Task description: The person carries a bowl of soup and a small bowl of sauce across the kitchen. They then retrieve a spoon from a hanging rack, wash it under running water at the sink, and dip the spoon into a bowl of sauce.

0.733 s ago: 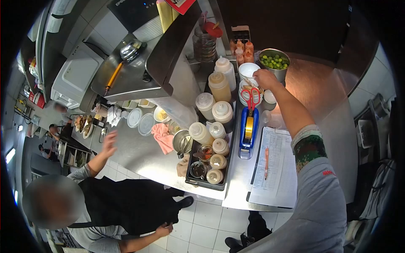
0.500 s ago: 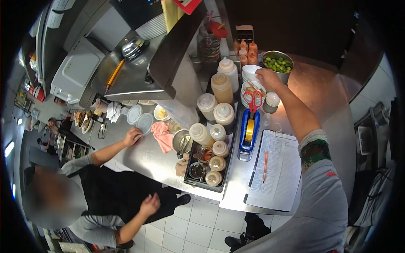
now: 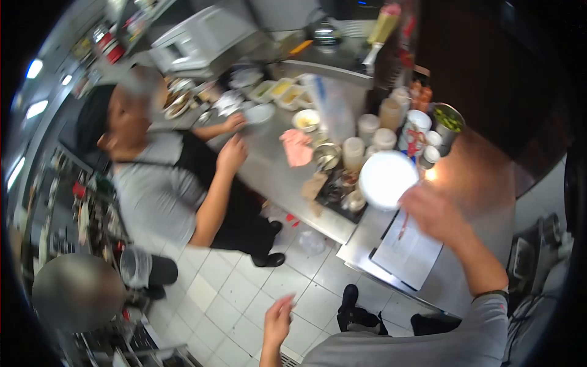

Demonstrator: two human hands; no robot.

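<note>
Above the steel counter (image 3: 269,165), a round white bowl (image 3: 385,178) is gripped at its edge by my right hand (image 3: 437,211), which is smeared by motion. Beneath them lies a clipboard with paper (image 3: 406,257) and an orange pen (image 3: 404,226), partly covered by the bowl and hand. My left hand (image 3: 280,318) hangs low over the tiled floor, its fingers loosely bent and nothing in them. Red-handled scissors (image 3: 417,137) stand among the containers behind the bowl.
Sauce bottles (image 3: 353,153) crowd the counter's middle. A pot of green limes (image 3: 449,119) is at the back right. To the left, a co-worker in a black apron (image 3: 202,177) handles a translucent lid or bowl (image 3: 259,114) beside a pink cloth (image 3: 298,147).
My right hand has lifted the white bowl from the stack and brought it nearer. My left hand has come into view. The camera has turned left, and the co-worker's hands are closer together.
</note>
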